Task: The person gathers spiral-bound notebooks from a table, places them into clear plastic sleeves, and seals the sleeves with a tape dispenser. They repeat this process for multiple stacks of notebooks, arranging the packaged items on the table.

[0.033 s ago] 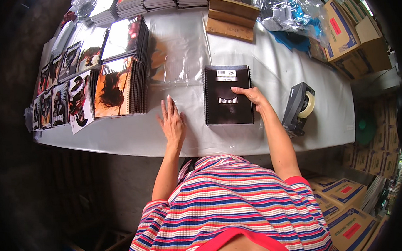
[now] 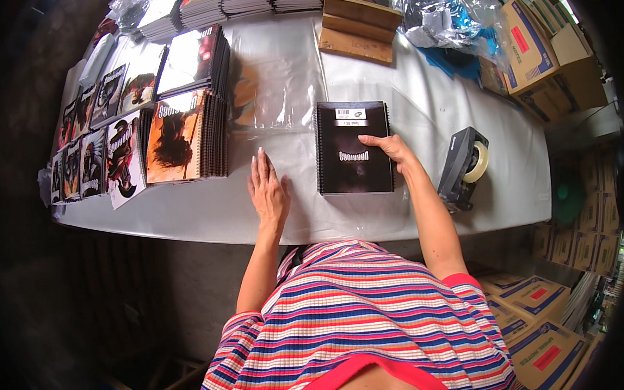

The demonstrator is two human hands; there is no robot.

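Observation:
A black spiral notebook [image 2: 355, 173] lies on the table in front of me, its wire binding along the left edge and a white label near its far end. My right hand [image 2: 391, 150] holds its right edge, with the thumb across the cover and the other fingers mostly hidden at the side. To the left of the notebook, my left hand [image 2: 268, 195] rests on the plastic sheeting, fingers stretched out, holding nothing. Clear plastic [image 2: 279, 98] lies beyond that hand. Stacked spiral notebooks with orange covers [image 2: 175, 142] stand further left.
A black tape dispenser [image 2: 459, 166] stands to the right. Farther back are a wooden stand [image 2: 360, 30], crumpled plastic bags [image 2: 444, 18] and an open cardboard box [image 2: 549, 69]. More notebook stacks [image 2: 249, 0] line the far edge. Cartons [image 2: 546, 352] sit below the table at right.
The fingers of my left hand have drawn slightly closer together. My right hand and the notebook look almost unmoved.

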